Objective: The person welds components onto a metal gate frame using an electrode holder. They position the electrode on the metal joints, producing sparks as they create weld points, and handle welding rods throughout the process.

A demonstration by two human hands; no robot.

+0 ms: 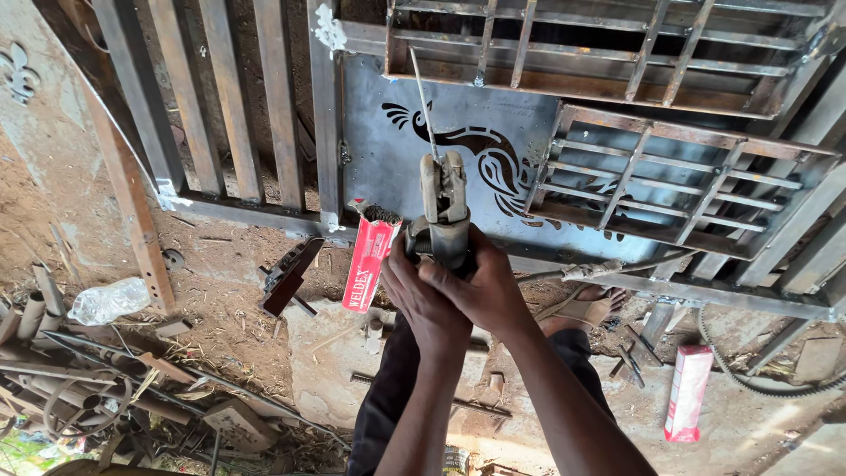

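Observation:
Both my hands wrap the handle of a welding electrode holder (442, 198). My left hand (421, 295) grips it from the left and below, my right hand (487, 291) from the right. A thin welding rod (424, 101) sticks up from the holder's jaws, over a steel gate panel (388, 159) with a cut-out bird design (493, 163). An open red box of welding rods (371, 263) stands right beside my left hand, leaning on the gate's bottom rail. My dark trousers (388, 397) and a sandalled foot (586, 308) show below.
A metal window grille (670, 181) leans on the gate at right; another grille (608, 53) lies above. A second red box (687, 392) stands lower right beside a cable (749, 379). Scrap pipes (53, 370), a plastic bottle (110, 300) and a hammer-like tool (291, 278) lie left.

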